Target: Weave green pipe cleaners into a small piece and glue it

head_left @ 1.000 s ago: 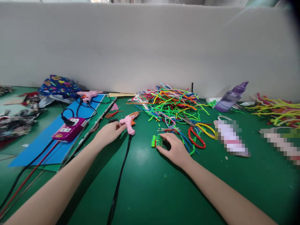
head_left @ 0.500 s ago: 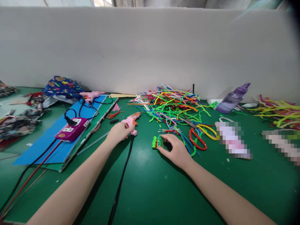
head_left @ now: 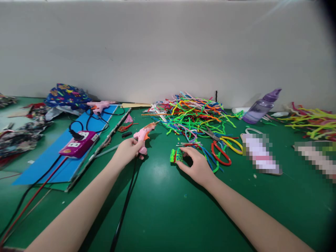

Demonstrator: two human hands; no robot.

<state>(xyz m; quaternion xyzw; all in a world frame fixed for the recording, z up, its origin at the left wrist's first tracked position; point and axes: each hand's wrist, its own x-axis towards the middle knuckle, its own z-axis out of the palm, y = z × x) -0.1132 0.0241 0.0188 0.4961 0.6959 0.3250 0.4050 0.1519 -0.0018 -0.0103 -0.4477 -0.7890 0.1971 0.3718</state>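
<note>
My left hand (head_left: 129, 151) is closed round the handle of a pink hot glue gun (head_left: 143, 137), its orange trigger and nozzle pointing up to the right. From the handle's end a black cord (head_left: 127, 201) runs down toward me. Between thumb and fingers, my right hand (head_left: 197, 165) pinches a small piece of bent pipe cleaners (head_left: 176, 155), bright green with a red band and some blue. The piece is close to the table surface; I cannot tell whether it touches. Just beyond my right hand lie scissors (head_left: 221, 153) with one red and one yellow handle loop.
A heap of coloured pipe cleaners (head_left: 194, 113) lies against the white partition (head_left: 168, 52). To the left, a purple power strip (head_left: 79, 144) and another pink glue gun (head_left: 98, 106) rest on a blue board (head_left: 47, 164). A purple bottle (head_left: 261, 108) stands at the back right.
My left hand has lifted the glue gun from the table and drawn it slightly left and toward me. My right hand keeps its pinch in nearly the same spot.
</note>
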